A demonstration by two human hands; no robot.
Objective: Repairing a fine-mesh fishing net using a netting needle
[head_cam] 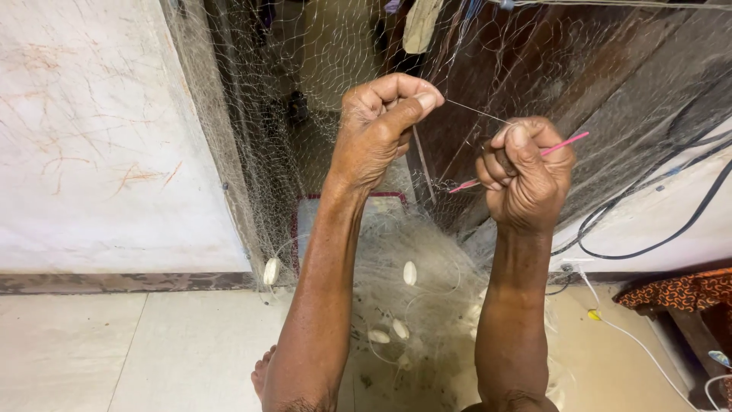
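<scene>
Fishing net (328, 91) of fine mesh hangs across a doorway, its lower part heaped on the tiled floor (152, 351) with white oval floats (409, 272). Left hand (379, 126), closed, pinches a taut thread (479, 111) between thumb and forefinger. Right hand (524, 177), fisted, grips a pink netting needle (564, 142) beside it.

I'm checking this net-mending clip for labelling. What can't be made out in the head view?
- Middle of the thin pink plastic netting needle: hidden inside the right hand.
- Where the taut thread ends in the left hand: covered by pinched fingertips.
- The knot being worked in the fine translucent fishing net: too small.
- Black cables: cut off by the right edge.
</scene>
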